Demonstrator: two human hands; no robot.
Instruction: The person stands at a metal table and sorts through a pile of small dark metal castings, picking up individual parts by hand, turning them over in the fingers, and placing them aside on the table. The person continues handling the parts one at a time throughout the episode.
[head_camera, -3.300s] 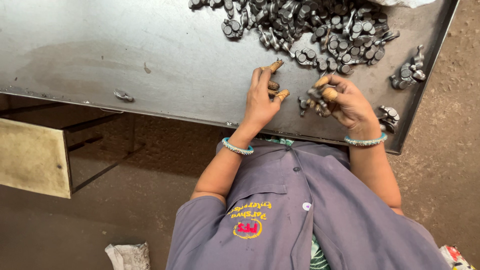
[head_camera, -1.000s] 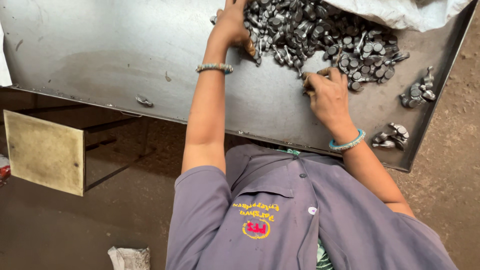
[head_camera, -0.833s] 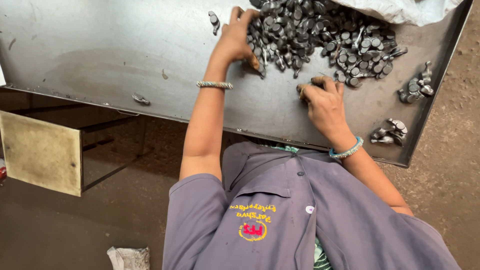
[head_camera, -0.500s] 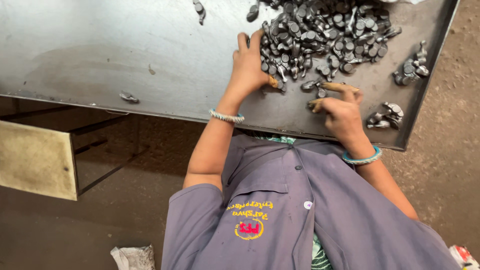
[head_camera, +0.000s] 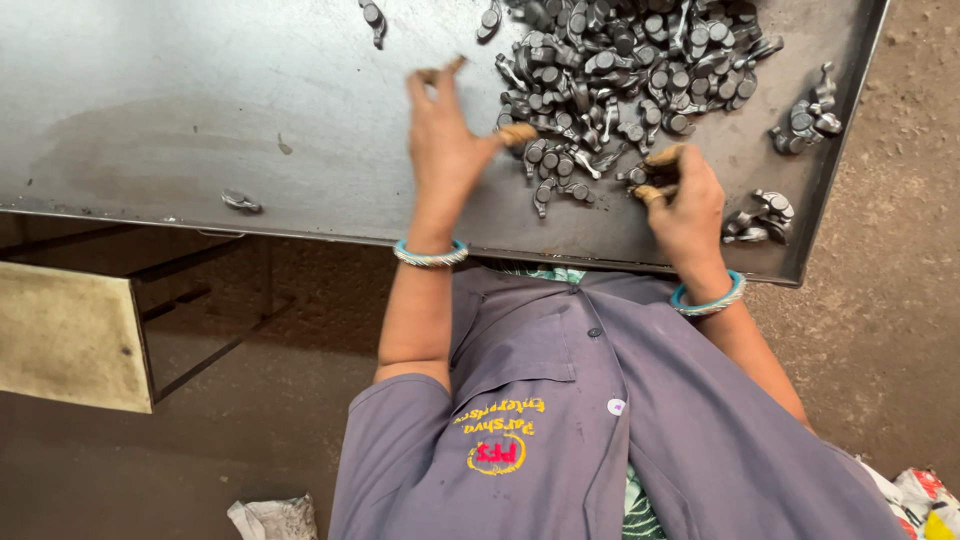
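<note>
head view: metal parts (head_camera: 620, 70) jumbled, every direction

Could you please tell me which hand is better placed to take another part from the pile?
Probably the left hand: it lies open at the edge of the pile, while the right hand is busy pinching a metal part.

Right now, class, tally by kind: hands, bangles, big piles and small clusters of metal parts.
Hands: 2, left hand, right hand
Teal bangles: 2
Big pile of metal parts: 1
Small clusters of metal parts: 2
Total: 7
</note>
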